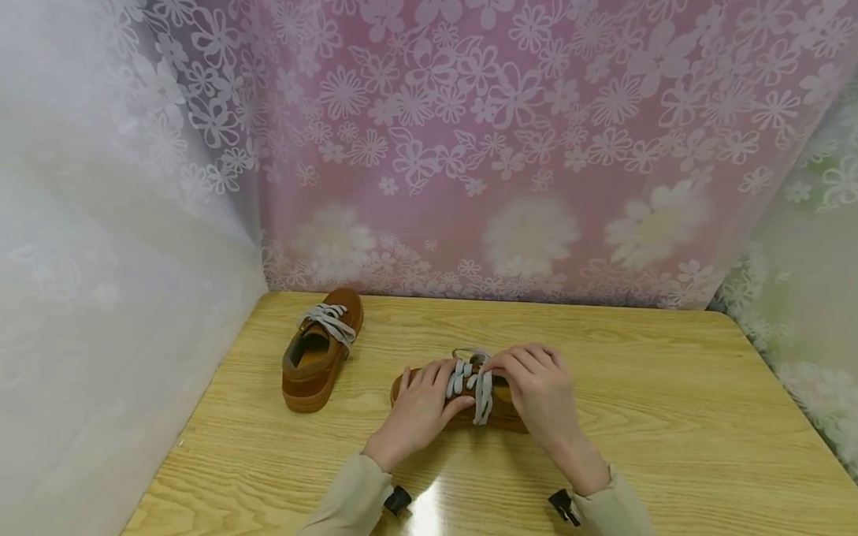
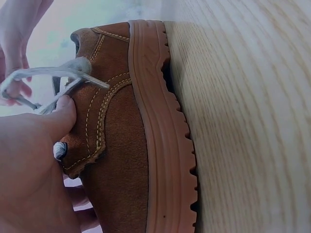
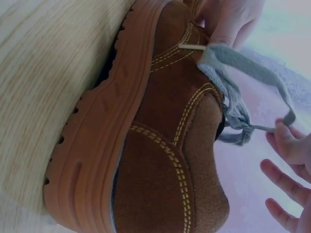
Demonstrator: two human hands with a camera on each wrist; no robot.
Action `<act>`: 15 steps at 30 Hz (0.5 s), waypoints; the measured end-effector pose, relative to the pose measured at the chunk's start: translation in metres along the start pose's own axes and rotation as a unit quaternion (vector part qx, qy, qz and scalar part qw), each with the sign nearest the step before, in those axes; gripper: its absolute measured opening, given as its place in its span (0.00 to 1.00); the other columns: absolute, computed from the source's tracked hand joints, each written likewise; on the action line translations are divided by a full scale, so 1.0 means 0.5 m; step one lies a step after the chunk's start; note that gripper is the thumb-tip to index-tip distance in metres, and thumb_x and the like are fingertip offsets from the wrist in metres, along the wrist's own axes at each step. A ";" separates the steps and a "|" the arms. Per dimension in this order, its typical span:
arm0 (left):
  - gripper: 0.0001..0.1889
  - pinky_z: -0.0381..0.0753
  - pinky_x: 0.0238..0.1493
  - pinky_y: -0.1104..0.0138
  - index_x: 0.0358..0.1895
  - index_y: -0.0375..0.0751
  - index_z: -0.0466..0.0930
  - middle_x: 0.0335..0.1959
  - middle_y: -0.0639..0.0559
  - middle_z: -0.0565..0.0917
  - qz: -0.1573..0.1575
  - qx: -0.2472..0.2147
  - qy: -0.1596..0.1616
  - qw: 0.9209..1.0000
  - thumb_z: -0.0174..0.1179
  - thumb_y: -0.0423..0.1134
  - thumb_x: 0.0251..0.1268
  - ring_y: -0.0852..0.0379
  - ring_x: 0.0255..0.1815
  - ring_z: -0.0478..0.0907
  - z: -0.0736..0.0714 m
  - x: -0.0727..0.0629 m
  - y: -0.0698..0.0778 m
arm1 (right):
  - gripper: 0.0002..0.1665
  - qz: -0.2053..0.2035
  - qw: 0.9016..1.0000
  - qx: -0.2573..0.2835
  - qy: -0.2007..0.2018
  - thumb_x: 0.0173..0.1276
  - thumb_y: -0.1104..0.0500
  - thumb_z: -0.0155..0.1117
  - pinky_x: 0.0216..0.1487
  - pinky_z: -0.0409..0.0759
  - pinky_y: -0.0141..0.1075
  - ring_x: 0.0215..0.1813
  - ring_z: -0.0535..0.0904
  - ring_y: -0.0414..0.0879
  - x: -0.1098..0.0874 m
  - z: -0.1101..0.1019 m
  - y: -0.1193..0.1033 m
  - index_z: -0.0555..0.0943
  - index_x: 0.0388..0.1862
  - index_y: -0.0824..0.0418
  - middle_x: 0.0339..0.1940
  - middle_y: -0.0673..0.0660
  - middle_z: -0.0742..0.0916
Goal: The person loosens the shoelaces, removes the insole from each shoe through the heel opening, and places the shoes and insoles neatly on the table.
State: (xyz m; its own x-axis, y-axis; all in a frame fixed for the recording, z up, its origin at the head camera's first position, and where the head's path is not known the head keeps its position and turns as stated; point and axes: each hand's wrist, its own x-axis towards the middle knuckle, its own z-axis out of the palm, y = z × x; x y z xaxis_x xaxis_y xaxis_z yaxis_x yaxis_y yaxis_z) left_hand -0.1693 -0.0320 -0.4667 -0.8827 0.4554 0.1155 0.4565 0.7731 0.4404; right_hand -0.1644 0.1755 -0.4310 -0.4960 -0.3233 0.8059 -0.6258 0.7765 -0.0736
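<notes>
A brown suede lace-up shoe (image 1: 503, 415) stands on the table with its toe to the left. My left hand (image 1: 418, 410) grips it over the front part, the thumb on the near side by the laces and the fingers across the far side. The grey shoelace (image 3: 238, 104) is looped at the shoe's opening, and one loop hangs down the near side. In the right wrist view, my right hand (image 3: 291, 160) pinches a strand of the lace between thumb and index finger, its other fingers spread. The sole (image 2: 155, 121) rests on the wood.
A matching brown shoe (image 1: 307, 390) stands at the left rear of the wooden table (image 1: 680, 403), toe away from me, its grey laces (image 1: 328, 321) tied in a bow. Flowered curtains (image 1: 433, 142) enclose the back and both sides.
</notes>
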 end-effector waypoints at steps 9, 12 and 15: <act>0.35 0.53 0.74 0.35 0.78 0.44 0.59 0.73 0.42 0.68 -0.002 -0.002 0.005 1.000 0.49 0.59 0.78 0.42 0.75 0.64 0.000 0.004 -0.002 | 0.17 0.011 0.995 0.061 0.082 0.79 0.52 0.55 0.44 0.78 0.48 0.36 0.84 0.51 0.021 -0.024 -0.003 0.88 0.36 0.56 0.32 0.52 0.89; 0.34 0.53 0.74 0.34 0.78 0.44 0.60 0.73 0.42 0.68 0.000 -0.002 0.003 1.000 0.49 0.59 0.78 0.42 0.75 0.64 -0.001 0.003 -0.002 | 0.18 0.011 0.995 0.072 0.074 0.80 0.52 0.55 0.45 0.78 0.45 0.37 0.84 0.50 0.022 -0.028 -0.002 0.88 0.36 0.56 0.33 0.51 0.89; 0.34 0.53 0.73 0.34 0.78 0.44 0.60 0.73 0.42 0.68 0.001 -0.002 0.002 1.000 0.49 0.59 0.78 0.42 0.75 0.64 -0.002 0.002 -0.002 | 0.11 0.009 0.994 0.082 0.072 0.77 0.57 0.60 0.46 0.79 0.43 0.37 0.84 0.50 0.019 -0.030 0.001 0.87 0.36 0.56 0.33 0.52 0.89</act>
State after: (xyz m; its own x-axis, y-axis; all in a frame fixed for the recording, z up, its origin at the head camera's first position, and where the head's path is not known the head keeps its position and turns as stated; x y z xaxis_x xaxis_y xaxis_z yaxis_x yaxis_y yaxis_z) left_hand -0.1709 -0.0328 -0.4660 -0.8824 0.4549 0.1203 0.4577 0.7704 0.4439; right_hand -0.1601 0.1808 -0.4146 -0.4239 -0.2211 0.8783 -0.7133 0.6791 -0.1733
